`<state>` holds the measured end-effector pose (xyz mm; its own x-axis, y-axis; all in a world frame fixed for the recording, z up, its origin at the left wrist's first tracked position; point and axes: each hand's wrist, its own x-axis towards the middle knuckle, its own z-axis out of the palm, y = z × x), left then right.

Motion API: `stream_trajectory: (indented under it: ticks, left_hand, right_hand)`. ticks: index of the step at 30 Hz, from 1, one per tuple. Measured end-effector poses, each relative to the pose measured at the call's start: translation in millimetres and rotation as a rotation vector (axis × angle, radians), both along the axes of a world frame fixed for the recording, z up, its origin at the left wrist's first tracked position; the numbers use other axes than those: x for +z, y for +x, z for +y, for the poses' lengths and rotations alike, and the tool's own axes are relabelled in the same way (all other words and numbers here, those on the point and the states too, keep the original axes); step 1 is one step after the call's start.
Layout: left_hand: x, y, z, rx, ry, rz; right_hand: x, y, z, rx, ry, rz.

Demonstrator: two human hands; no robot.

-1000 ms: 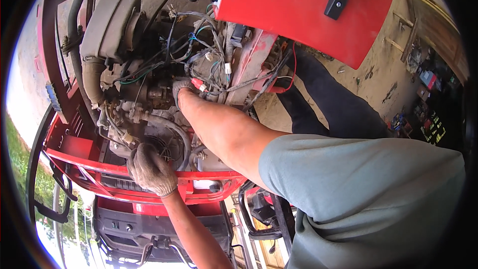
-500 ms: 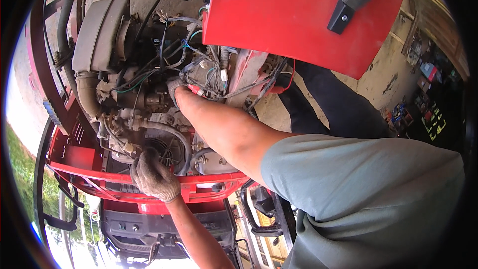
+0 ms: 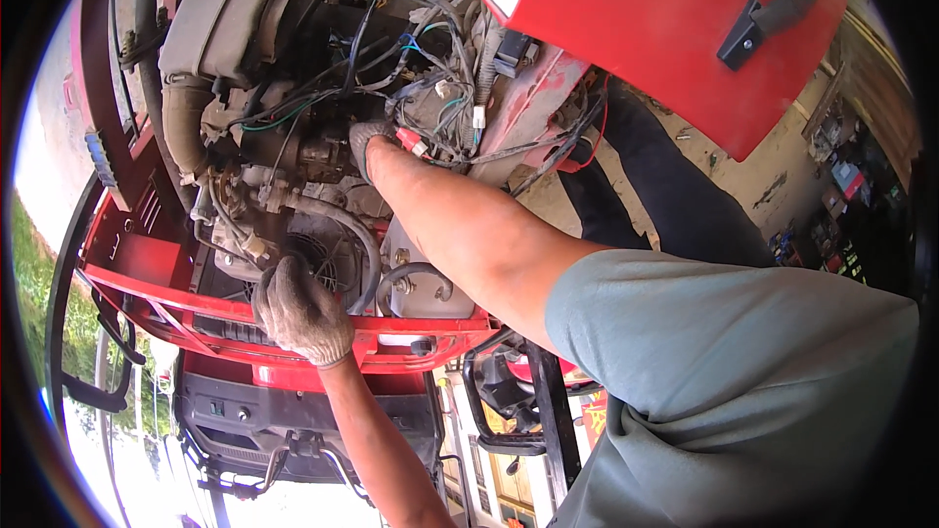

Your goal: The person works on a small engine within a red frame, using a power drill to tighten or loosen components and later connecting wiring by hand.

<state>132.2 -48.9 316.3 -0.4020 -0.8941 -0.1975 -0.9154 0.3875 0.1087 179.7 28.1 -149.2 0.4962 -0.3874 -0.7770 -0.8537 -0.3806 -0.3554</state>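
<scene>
My left hand point(image 3: 299, 314), in a grey knit glove, has curled fingers beside a fitting and thin pipe point(image 3: 252, 244), in front of a round fan grille point(image 3: 315, 262); what it holds is hidden. My right hand point(image 3: 370, 147), also gloved, reaches into the engine point(image 3: 323, 156) beside a red connector point(image 3: 411, 141); its fingertips are out of sight among the parts. Loose wires point(image 3: 440, 117) and a white connector point(image 3: 478, 117) lie above it. A curved rubber hose point(image 3: 357, 235) runs between my two hands.
A red frame rail point(image 3: 411, 326) crosses below the engine. An air box point(image 3: 220, 10) with a bent duct point(image 3: 183, 117) sits upper left. A red panel point(image 3: 655, 29) hangs over dark-trousered legs point(image 3: 675, 186) at upper right. Piled items point(image 3: 841, 196) lie at far right.
The whole view has shifted a little, with the red panel and wiring farther up and to the right. Both my hands keep much the same places on the engine.
</scene>
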Motion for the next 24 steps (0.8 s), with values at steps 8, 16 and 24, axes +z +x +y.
stream_trajectory:
  ticks: [8,16,24]
  left_hand:
    - [29.9,58.4,38.7,0.079,0.050,-0.129]
    - [-2.8,0.7,-5.7,0.064,-0.009,0.079]
    - [-10.3,-16.5,-22.9,0.018,-0.031,0.099]
  right_hand:
    - [175.8,-19.9,1.7,-1.747,0.809,0.005]
    - [143.3,-129.6,-70.8,-1.935,0.702,0.166]
    - [34.6,-122.6,-59.2,-1.545,0.186,0.053]
